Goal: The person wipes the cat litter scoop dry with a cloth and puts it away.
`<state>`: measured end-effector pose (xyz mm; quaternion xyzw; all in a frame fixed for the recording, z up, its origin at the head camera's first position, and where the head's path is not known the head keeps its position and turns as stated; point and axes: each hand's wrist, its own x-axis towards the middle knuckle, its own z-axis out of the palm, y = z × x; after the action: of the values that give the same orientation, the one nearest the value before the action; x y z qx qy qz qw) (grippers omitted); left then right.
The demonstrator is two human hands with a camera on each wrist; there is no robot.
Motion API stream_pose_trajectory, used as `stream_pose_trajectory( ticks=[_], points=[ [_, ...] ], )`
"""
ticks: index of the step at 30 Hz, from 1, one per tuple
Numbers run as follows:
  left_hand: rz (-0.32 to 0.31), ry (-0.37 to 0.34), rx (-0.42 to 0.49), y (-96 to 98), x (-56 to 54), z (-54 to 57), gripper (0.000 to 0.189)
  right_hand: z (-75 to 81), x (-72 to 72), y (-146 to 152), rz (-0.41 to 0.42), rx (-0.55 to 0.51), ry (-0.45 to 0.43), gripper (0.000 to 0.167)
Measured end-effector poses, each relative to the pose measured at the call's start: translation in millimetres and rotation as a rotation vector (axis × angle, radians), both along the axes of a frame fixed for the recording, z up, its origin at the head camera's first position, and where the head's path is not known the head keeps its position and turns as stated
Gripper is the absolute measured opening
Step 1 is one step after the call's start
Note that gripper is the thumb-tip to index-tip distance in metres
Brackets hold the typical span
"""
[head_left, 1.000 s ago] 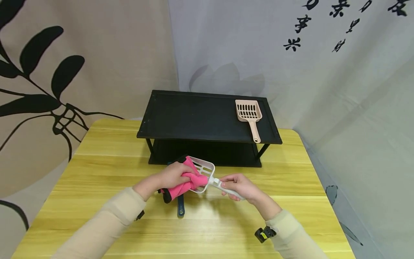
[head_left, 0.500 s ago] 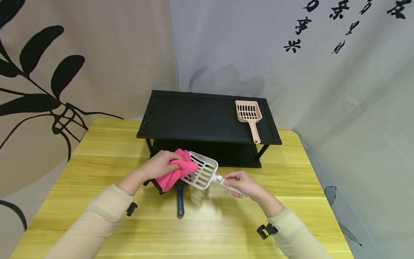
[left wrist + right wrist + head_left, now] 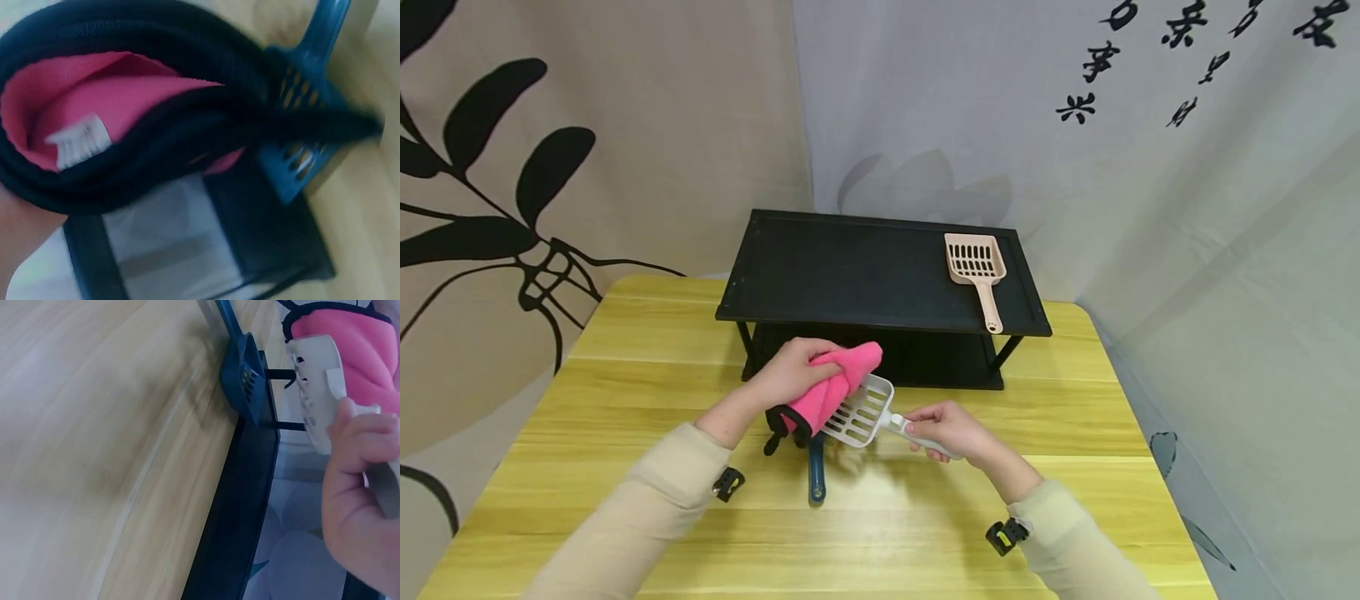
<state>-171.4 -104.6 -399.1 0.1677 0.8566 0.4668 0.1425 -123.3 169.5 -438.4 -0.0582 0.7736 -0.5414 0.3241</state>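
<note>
My left hand [image 3: 795, 372] grips a bunched pink cloth [image 3: 835, 387] with black edging, held over the slotted head of a white litter scoop [image 3: 857, 421]. In the left wrist view the cloth [image 3: 119, 100] opens into a loop, a pale tag inside. The scoop's grey-white handle is pinched by my right hand [image 3: 950, 430], which keeps the scoop above the table. Below the cloth, a blue litter scoop [image 3: 817, 475] lies with its handle toward me; its slotted head is hidden in the head view but shows in the right wrist view, where the blue scoop [image 3: 240, 378] is seen.
Behind the hands stands a two-tier black rack [image 3: 850, 267]. On its upper shelf, at the right, lies a beige litter scoop [image 3: 976, 267]. The wooden table [image 3: 647, 367] reaches back to curtains with printed leaves and characters.
The cloth and left hand have shifted over the white scoop's head, first up and left, then back right. The white scoop has tilted and shifted slightly; the right hand keeps its grip.
</note>
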Motion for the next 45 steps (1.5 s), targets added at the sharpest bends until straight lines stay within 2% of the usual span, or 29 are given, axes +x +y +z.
stream_pose_trajectory(
  ticks=[3,5,16,26,35,41,45],
  points=[
    [-0.079,-0.054,-0.013,10.3,2.6,-7.9,0.023,2.4,-0.5,-4.7,0.011,-0.021,0.014,0.036],
    [-0.096,-0.065,-0.026,14.1,4.2,-12.2,0.021,3.8,-0.1,-6.3,0.023,-0.035,0.032,0.036],
    [-0.065,0.058,-0.119,13.7,3.1,-19.6,0.020,8.4,4.8,-6.3,0.079,-0.053,0.093,0.033],
    [0.003,0.091,-0.162,-2.2,-2.8,-4.6,0.019,10.5,2.6,-1.4,0.082,-0.062,0.112,0.034],
    [0.038,0.076,-0.160,-16.2,-5.3,-4.1,0.023,7.9,1.8,4.8,0.107,-0.038,0.131,0.033],
    [0.146,0.111,-0.164,-37.6,-9.1,-4.0,0.018,5.6,5.7,18.9,0.105,-0.042,0.092,0.032],
    [0.187,0.113,-0.147,-46.8,-9.1,3.9,0.022,8.9,4.5,28.8,0.091,-0.033,0.071,0.035]
  ],
)
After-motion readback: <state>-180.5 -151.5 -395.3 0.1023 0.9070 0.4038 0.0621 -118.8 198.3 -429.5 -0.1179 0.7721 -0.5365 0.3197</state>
